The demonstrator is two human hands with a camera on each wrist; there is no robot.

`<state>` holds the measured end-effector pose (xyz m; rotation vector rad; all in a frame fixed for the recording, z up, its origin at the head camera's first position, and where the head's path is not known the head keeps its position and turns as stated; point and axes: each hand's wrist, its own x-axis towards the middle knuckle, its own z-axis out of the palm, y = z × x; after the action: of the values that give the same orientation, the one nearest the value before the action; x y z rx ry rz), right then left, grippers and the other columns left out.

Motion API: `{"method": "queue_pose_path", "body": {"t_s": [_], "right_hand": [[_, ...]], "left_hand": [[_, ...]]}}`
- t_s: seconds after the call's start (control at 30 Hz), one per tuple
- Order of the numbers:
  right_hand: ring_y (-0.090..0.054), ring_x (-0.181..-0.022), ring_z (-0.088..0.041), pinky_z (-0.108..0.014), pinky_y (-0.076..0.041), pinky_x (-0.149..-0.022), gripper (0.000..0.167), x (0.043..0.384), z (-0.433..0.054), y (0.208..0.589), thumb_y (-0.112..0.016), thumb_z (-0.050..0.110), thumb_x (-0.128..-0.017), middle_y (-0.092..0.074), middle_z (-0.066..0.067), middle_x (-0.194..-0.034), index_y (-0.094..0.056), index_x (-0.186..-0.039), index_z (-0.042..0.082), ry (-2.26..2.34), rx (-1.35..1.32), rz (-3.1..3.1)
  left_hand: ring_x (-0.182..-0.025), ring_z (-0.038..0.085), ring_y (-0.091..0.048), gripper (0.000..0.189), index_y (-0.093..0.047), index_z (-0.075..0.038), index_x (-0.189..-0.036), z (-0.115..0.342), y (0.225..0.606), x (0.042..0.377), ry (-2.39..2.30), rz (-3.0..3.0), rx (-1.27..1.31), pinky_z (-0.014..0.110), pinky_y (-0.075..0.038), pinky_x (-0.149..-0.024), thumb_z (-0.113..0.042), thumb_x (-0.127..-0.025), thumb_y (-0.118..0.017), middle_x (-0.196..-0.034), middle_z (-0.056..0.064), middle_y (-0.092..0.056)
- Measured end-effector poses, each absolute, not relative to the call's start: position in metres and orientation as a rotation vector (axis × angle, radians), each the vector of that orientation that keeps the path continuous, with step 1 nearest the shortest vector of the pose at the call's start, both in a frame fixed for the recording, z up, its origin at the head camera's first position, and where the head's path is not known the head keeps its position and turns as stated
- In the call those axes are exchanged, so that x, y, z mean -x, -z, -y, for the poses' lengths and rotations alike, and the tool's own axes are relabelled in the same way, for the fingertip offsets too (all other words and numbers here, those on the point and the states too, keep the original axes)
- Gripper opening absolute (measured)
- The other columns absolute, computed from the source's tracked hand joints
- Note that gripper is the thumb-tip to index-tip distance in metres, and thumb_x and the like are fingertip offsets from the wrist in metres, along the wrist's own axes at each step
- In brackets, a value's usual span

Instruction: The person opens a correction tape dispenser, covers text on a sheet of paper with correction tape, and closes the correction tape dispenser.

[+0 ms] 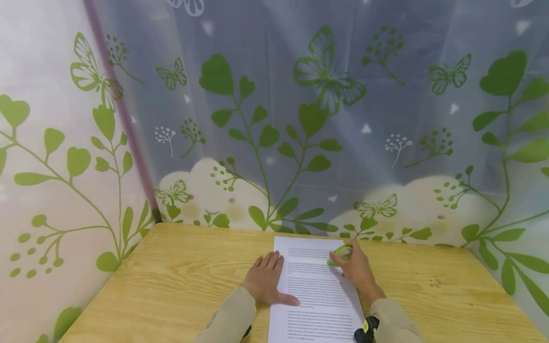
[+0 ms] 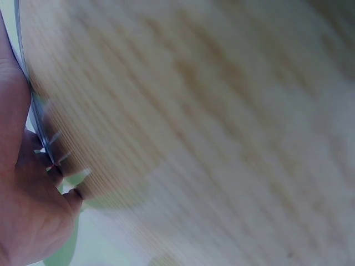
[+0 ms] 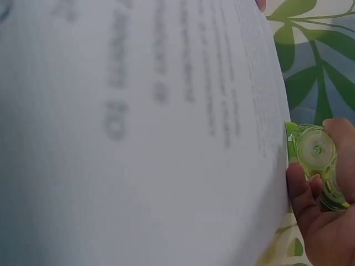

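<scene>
Head view: the bench [image 1: 193, 271] bears a printed sheet [image 1: 317, 293]; the left hand [image 1: 266, 282] lies spread over its left edge, the right hand [image 1: 358, 269] grips a correction tape [image 1: 343, 252] at its upper right. Correcting seems under way; what's covered is unclear, lower print [image 1: 319, 327] looks untouched.

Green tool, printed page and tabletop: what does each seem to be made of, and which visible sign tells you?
Green tool: probably glossy, see-through plastic; a round wheel shows through its casing.
Printed page: apparently matt white paper; it lies flat, without glare, under dark text.
Tabletop: smooth-looking wood or wood-look laminate; grain shows, but I cannot tell which.
</scene>
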<state>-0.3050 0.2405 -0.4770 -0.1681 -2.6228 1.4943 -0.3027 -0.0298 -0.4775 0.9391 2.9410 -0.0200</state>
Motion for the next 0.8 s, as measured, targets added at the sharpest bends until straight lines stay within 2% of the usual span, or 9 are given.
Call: {"method": "queue_pose_path", "body": {"t_s": [0.2,0.43,0.67,0.8], "right_hand": [[-0.057,-0.069,-0.019,-0.032,-0.05,-0.057,0.055,0.305,-0.243,0.477,-0.068,0.031,-0.09,-0.056,-0.017,-0.096,-0.036,-0.123,0.002,-1.448,0.18,2.644],[-0.061,-0.088,-0.027,-0.034,-0.054,-0.063,0.067,0.302,-0.25,0.476,-0.067,0.031,-0.091,-0.046,-0.03,-0.126,-0.029,-0.136,-0.001,-1.471,0.191,2.653],[-0.06,-0.074,-0.021,-0.031,-0.05,-0.058,0.063,0.301,-0.255,0.476,-0.067,0.033,-0.091,-0.052,-0.027,-0.115,-0.032,-0.131,0.0,-1.394,0.192,2.667],[-0.059,-0.081,-0.026,-0.033,-0.049,-0.06,0.066,0.301,-0.259,0.477,-0.067,0.034,-0.09,-0.052,-0.029,-0.117,-0.032,-0.133,-0.002,-1.323,0.208,2.698]], "left_hand": [[-0.141,0.03,-0.022,0.12,-0.027,-0.002,-0.15,0.029,0.475,0.302,0.037,-2.949,-0.925,0.044,-0.023,-0.111,-0.089,-0.069,-0.041,-0.155,0.015,-0.023],[-0.141,0.03,-0.022,0.121,-0.026,-0.002,-0.15,0.029,0.475,0.302,0.048,-2.954,-0.927,0.044,-0.024,-0.111,-0.09,-0.068,-0.041,-0.155,0.016,-0.023],[-0.141,0.03,-0.022,0.12,-0.026,-0.002,-0.15,0.029,0.474,0.302,0.027,-2.942,-0.927,0.045,-0.024,-0.111,-0.089,-0.069,-0.041,-0.155,0.015,-0.023],[-0.141,0.03,-0.021,0.12,-0.026,-0.002,-0.15,0.029,0.475,0.302,0.01,-2.936,-0.925,0.045,-0.023,-0.111,-0.089,-0.069,-0.042,-0.155,0.016,-0.022]]}}
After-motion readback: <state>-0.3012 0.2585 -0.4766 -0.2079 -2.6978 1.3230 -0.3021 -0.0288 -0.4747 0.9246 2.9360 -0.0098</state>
